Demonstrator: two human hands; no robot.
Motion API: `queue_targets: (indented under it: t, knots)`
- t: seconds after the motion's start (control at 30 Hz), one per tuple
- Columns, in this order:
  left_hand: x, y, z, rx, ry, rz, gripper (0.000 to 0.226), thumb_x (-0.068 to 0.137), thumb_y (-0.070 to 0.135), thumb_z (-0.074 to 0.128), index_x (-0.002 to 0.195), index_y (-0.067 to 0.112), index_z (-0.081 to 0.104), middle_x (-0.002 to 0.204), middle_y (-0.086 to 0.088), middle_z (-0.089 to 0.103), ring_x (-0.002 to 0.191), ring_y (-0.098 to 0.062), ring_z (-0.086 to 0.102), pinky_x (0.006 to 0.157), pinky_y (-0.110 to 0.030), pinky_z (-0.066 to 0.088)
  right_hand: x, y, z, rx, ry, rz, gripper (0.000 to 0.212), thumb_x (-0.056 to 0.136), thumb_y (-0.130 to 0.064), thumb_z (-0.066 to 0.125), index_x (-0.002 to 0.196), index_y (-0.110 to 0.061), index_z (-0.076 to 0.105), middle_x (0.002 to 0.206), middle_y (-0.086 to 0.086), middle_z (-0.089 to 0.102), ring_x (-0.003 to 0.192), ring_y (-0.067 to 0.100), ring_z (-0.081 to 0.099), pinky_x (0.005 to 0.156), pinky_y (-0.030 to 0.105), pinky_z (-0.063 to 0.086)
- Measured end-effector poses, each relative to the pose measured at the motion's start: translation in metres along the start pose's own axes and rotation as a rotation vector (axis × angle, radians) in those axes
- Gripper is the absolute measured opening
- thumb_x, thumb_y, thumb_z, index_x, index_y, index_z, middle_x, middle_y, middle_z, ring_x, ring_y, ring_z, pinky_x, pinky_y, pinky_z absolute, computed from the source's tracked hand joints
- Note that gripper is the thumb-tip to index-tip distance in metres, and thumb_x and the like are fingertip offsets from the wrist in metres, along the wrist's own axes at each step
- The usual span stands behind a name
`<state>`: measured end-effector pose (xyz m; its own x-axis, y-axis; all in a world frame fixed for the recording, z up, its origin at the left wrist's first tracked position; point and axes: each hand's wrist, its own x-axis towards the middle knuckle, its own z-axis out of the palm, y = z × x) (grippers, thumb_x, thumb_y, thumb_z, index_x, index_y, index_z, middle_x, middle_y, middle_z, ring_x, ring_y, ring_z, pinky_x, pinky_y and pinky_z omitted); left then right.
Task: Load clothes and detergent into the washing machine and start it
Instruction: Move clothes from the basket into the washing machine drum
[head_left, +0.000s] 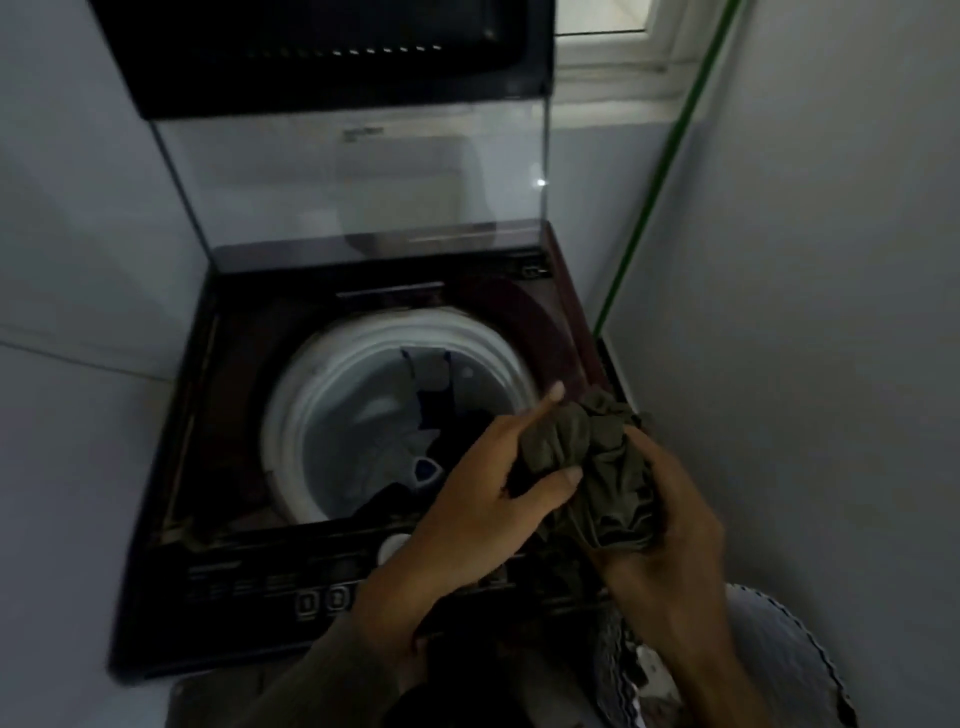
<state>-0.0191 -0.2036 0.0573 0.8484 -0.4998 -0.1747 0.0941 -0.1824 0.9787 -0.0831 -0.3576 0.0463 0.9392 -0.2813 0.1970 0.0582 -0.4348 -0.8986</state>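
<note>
Two hands hold one bunched olive-green garment (597, 467) at the lower right of the frame, above the front right corner of the washing machine (234, 415); the left hand (467, 514) pinches its near edge between thumb and fingers, forefinger sticking out, and the right hand (670, 519) curls round the bundle from beneath; the cloth looks soft, limp and light, likely to unfurl, so gripping the whole wad seems safest; it is crumpled, matte, deeply creased; beyond, dark clothes (436, 410) lie in the white drum (332, 395) at centre frame; farther, the clear lid (353, 171) stands raised.
</note>
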Motion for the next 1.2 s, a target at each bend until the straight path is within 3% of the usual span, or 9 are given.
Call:
queue_targets:
  t: [0.1, 0.17, 0.3, 0.47, 0.7, 0.9, 1.0, 1.13, 1.2]
  knots:
    - [-0.007, -0.007, -0.052, -0.143, 0.098, -0.045, 0.079, 0.084, 0.049, 0.067, 0.149, 0.055, 0.023, 0.141, 0.029, 0.049, 0.127, 0.011, 0.048, 0.104, -0.021, 0.046, 0.023, -0.014, 0.047, -0.154, -0.114, -0.095, 0.066, 0.076, -0.019, 0.080, 0.137, -0.023, 0.053, 0.136, -0.007, 0.056, 0.125, 0.006, 0.052, 0.104, 0.019, 0.043]
    - [-0.003, -0.016, -0.086, -0.171, 0.138, -0.101, 0.076, 0.080, 0.050, 0.071, 0.147, 0.048, 0.035, 0.135, 0.026, 0.056, 0.120, 0.010, 0.054, 0.095, -0.017, 0.050, 0.040, -0.021, 0.081, -0.242, -0.208, -0.120, 0.066, 0.078, -0.021, 0.077, 0.138, -0.020, 0.050, 0.138, -0.002, 0.052, 0.124, 0.008, 0.050, 0.102, 0.008, 0.036]
    - [0.026, -0.053, -0.137, -0.067, 0.258, -0.229, 0.036, 0.084, 0.036, 0.075, 0.116, 0.038, 0.057, 0.107, 0.022, 0.064, 0.101, 0.005, 0.062, 0.073, -0.006, 0.050, 0.071, -0.016, 0.156, -0.384, -0.435, 0.021, 0.072, 0.083, -0.029, 0.069, 0.147, -0.022, 0.036, 0.144, 0.003, 0.042, 0.126, 0.022, 0.048, 0.102, 0.034, 0.045]
    - [0.063, -0.120, -0.181, -0.252, 0.390, -0.518, 0.043, 0.091, 0.028, 0.071, 0.131, 0.019, 0.058, 0.115, -0.001, 0.065, 0.103, -0.018, 0.063, 0.083, -0.028, 0.054, 0.107, 0.019, 0.227, -0.234, -0.608, 0.414, 0.101, 0.062, -0.030, 0.090, 0.143, -0.017, 0.031, 0.132, 0.002, 0.055, 0.110, 0.012, 0.055, 0.086, 0.021, 0.045]
    - [0.090, -0.178, -0.211, -0.586, 0.520, -0.856, 0.047, 0.097, 0.022, 0.058, 0.143, 0.019, 0.046, 0.126, -0.013, 0.060, 0.107, -0.033, 0.061, 0.091, -0.049, 0.056, 0.122, 0.064, 0.274, -0.277, -0.609, 0.642, 0.097, 0.069, -0.022, 0.087, 0.147, -0.017, 0.030, 0.137, 0.010, 0.053, 0.123, 0.024, 0.052, 0.098, 0.029, 0.044]
    - [0.099, -0.202, -0.210, -0.604, 0.557, -0.810, 0.044, 0.102, 0.013, 0.044, 0.146, 0.019, 0.044, 0.134, -0.013, 0.057, 0.100, -0.026, 0.056, 0.082, -0.038, 0.050, 0.132, 0.071, 0.299, -0.341, -0.588, 0.609, 0.071, 0.077, -0.014, 0.079, 0.140, -0.013, 0.046, 0.133, 0.010, 0.058, 0.123, 0.025, 0.054, 0.101, 0.031, 0.045]
    - [0.098, -0.211, -0.205, -0.576, 0.545, -0.785, 0.043, 0.102, 0.007, 0.042, 0.144, 0.015, 0.046, 0.119, -0.012, 0.061, 0.083, -0.019, 0.058, 0.071, -0.031, 0.050, 0.134, 0.072, 0.309, -0.326, -0.593, 0.585, 0.064, 0.081, -0.008, 0.074, 0.140, -0.007, 0.047, 0.134, 0.014, 0.058, 0.121, 0.025, 0.058, 0.101, 0.030, 0.046]
    - [0.097, -0.221, -0.200, -0.520, 0.510, -0.784, 0.045, 0.100, 0.006, 0.042, 0.144, 0.015, 0.046, 0.133, -0.012, 0.058, 0.109, -0.028, 0.060, 0.095, -0.040, 0.052, 0.132, 0.076, 0.313, -0.336, -0.619, 0.561, 0.056, 0.081, -0.005, 0.071, 0.134, -0.008, 0.053, 0.129, 0.014, 0.062, 0.119, 0.026, 0.060, 0.101, 0.036, 0.048]
    - [0.096, -0.218, -0.198, -0.427, 0.490, -0.760, 0.046, 0.099, 0.005, 0.044, 0.144, 0.015, 0.047, 0.138, -0.009, 0.055, 0.117, -0.029, 0.057, 0.100, -0.039, 0.049, 0.128, 0.074, 0.308, -0.336, -0.616, 0.582, 0.060, 0.080, -0.002, 0.071, 0.136, -0.010, 0.052, 0.130, 0.012, 0.061, 0.120, 0.023, 0.059, 0.096, 0.030, 0.050]
